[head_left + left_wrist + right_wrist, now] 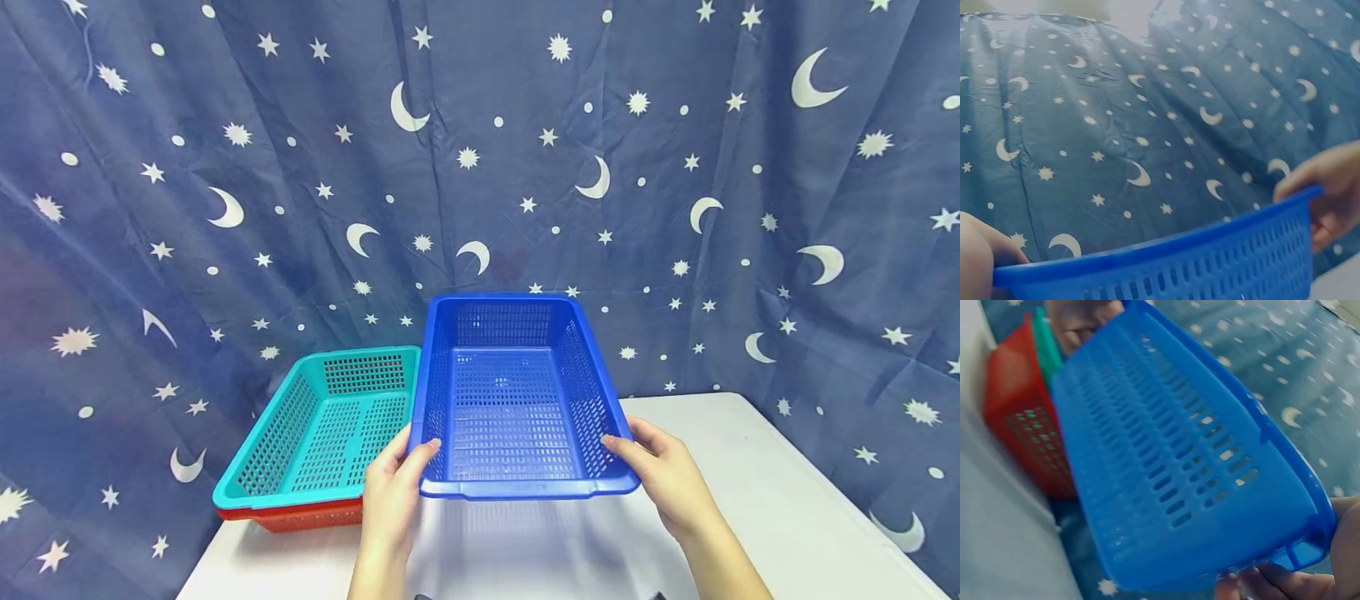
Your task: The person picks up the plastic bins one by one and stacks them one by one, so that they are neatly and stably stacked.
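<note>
Both hands hold a blue plastic basket [506, 489] with slotted walls above the white table, tipped so its inside shows in the head view. My left hand [392, 492] grips the near left corner, thumb over the rim. At the near right corner my right hand [667, 475] grips the rim in the same way, its other fingers under the basket in the right wrist view. Left of the blue basket, a teal basket [258, 501] sits nested in a red basket [311, 517]. Close by the stack is the left hand.
The white table [720, 458] carries the nested baskets at its left side. A dark blue curtain [525, 225] with white moons and stars hangs behind the table and along its sides.
</note>
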{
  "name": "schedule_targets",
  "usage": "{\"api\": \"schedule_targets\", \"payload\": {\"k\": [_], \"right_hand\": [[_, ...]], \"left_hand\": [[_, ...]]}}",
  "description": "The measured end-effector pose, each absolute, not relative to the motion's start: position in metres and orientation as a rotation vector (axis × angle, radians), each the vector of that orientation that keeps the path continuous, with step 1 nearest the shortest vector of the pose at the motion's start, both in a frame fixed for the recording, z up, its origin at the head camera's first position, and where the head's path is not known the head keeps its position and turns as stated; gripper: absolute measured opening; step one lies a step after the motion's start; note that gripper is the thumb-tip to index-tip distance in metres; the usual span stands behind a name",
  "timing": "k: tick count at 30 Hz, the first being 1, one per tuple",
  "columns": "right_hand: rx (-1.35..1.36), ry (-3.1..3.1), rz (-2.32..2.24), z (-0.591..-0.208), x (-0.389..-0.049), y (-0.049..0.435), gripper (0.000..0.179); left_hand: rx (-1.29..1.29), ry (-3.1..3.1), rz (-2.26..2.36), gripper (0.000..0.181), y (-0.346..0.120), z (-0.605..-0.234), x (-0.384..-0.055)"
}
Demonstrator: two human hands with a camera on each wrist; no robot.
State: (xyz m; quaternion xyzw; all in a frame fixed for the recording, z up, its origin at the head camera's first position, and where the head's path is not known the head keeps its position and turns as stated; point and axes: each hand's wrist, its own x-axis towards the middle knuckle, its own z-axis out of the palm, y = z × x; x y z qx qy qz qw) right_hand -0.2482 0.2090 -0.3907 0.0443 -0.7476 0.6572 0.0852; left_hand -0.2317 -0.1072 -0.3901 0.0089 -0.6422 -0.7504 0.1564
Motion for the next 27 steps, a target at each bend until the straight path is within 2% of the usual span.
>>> {"api": "schedule_targets", "payload": {"k": [14,27], "right_hand": [[0.274,-2.246,2.036,-0.364,-0.255,0.13,0.043],[0.366,-2.218,2.168,-0.35,-0.274,0.081,0.047]], "left_hand": [[0.121,-1.922,-2.194,0.052,-0.193,-0.369,-0.22],[0.218,-2.003,-2.071,0.056,-0.24,-0.352,-0.214]]}}
